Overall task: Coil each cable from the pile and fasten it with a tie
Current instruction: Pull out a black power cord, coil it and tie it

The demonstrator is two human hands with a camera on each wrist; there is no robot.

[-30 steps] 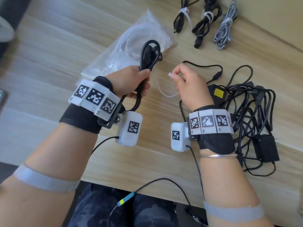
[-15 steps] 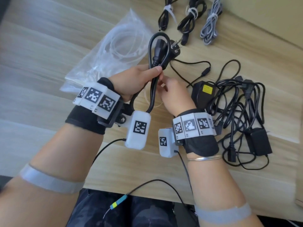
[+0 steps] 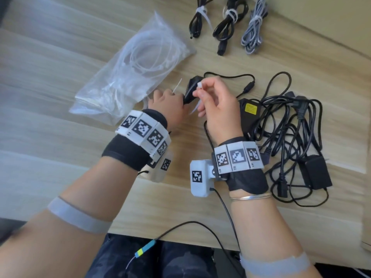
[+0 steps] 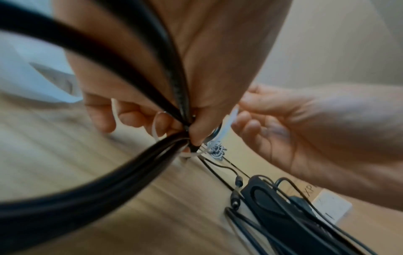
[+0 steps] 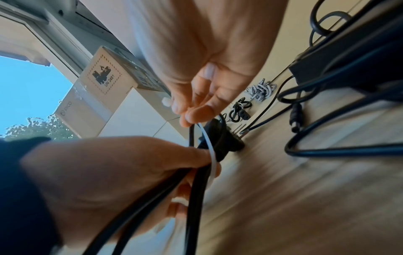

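Two hands busy: left hand [image 3: 167, 105] clenched coiled cable [image 5: 196, 181], right hand [image 3: 217, 109] pinched tie [image 5: 210, 146] (unthreaded); loose grip risked coil springing apart.

The left hand [image 3: 168, 105] covers most of the black cable [image 3: 190, 90], so only its plug end pokes out in the head view. The white tie [image 5: 210, 146] goes behind the fingers, and you cannot tell if it is closed. In the left wrist view the cable's loops run off the picture's left edge and look blurry.
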